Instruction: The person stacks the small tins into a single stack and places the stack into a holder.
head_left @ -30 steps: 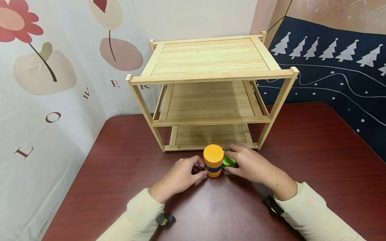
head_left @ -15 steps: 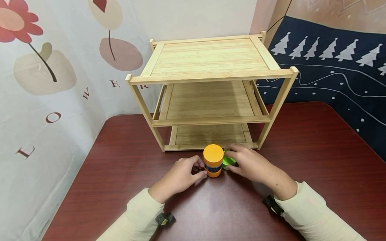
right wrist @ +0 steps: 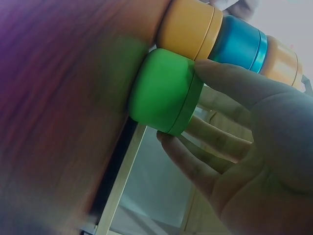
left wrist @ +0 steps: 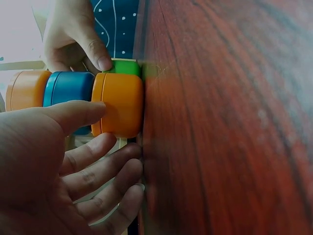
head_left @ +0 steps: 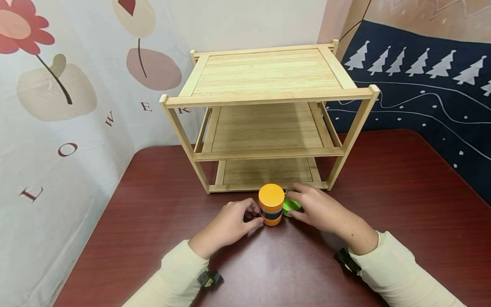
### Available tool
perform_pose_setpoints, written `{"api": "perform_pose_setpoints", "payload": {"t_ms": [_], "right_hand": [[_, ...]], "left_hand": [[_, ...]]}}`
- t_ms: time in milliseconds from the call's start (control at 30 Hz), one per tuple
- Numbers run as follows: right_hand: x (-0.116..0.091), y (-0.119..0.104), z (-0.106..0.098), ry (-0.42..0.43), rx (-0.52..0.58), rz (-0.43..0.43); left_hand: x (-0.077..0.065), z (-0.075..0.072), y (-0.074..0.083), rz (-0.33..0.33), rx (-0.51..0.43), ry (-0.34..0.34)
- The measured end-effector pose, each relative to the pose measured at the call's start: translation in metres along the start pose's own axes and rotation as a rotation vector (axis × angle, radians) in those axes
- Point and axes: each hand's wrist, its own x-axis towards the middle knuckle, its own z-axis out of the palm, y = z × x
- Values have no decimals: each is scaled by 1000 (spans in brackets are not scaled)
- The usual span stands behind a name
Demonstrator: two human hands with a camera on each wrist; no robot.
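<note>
My left hand (head_left: 230, 224) is sitting left of the 3-jar stack (head_left: 271, 198), thumb and fingers resting loosely against its bottom orange jar (left wrist: 124, 110). I'm judging light steadying sufficient; pushing sideways would be risking a topple. The stack is standing upright. Just right of it, my right hand (head_left: 320, 209) is pinching the green jar (right wrist: 161, 90); keeping that level and my thumb off the stack is seeming best. Versus 1 s ago: left hand, stack looking unchanged; more green is showing beside my right thumb.
</note>
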Motion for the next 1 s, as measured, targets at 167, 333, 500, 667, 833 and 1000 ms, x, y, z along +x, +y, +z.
{"api": "perform_pose_setpoints", "payload": {"t_ms": [167, 333, 500, 667, 833, 1000], "right_hand": [[0, 0, 0, 0, 0, 1], [0, 1, 0, 5, -3, -5], [0, 1, 0, 10, -6, -10], [0, 1, 0, 14, -1, -7], [-1, 0, 1, 18, 9, -4], [-1, 0, 1, 16, 17, 12]], "left_hand": [[0, 0, 0, 0, 0, -3], [0, 0, 0, 0, 2, -3], [0, 0, 0, 5, 4, 4], [0, 0, 0, 6, 7, 5], [-1, 0, 0, 6, 2, 5], [-1, -1, 1, 5, -3, 5]]}}
